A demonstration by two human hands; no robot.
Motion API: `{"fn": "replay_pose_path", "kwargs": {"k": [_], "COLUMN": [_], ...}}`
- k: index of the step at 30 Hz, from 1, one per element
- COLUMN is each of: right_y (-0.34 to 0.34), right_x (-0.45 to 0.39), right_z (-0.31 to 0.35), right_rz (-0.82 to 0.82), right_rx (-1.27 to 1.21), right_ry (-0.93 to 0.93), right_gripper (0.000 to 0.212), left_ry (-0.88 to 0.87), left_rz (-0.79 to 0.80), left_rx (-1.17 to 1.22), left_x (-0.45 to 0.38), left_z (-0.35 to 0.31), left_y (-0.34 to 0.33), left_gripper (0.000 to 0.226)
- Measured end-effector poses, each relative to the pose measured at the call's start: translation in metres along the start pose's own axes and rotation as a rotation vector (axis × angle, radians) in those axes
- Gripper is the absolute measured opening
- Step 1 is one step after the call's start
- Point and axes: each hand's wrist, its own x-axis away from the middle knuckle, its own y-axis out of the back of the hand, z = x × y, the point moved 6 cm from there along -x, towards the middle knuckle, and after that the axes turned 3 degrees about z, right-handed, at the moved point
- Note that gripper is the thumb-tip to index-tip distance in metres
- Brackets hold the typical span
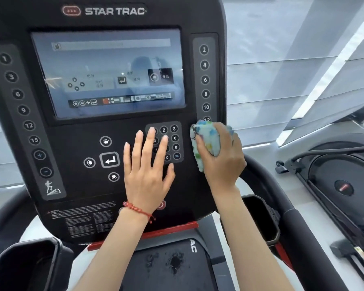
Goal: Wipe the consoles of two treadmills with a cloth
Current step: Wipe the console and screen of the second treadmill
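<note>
On console (76, 181) | right hand (221, 156) clamps cloth (205, 141) | left hand (147, 171) flat, seemingly touching keypad (174, 138)

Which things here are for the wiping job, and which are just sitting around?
For the job:
cloth, bunched in the right hand
console, with the left hand flat on it
screen
keypad

Just around:
cup holder
handrail
neighbouring machine
</note>
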Motion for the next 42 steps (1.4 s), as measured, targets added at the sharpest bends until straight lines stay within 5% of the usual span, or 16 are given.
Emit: {"fn": "replay_pose_path", "kwargs": {"k": [15,33,42], "right_y": [-0.024,-0.007,-0.01], "right_x": [-0.168,-0.044,-0.089], "right_z": [0.054,0.024,0.041], "right_rz": [-0.013,0.063,0.069], "right_rx": [-0.119,-0.097,-0.141], "right_ry": [-0.07,-0.022,-0.091], "right_gripper": [0.044,0.041,0.045], "left_ry": [0.008,0.011,0.04], "left_rz": [0.014,0.092,0.112], "left_rx": [-0.001,-0.034,-0.032], "left_x": [0.0,0.001,0.011], "left_z": [-0.001,0.0,0.02], "left_y": [-0.001,0.002,0.016], "left_gripper": [0.051,0.052,0.054]}}
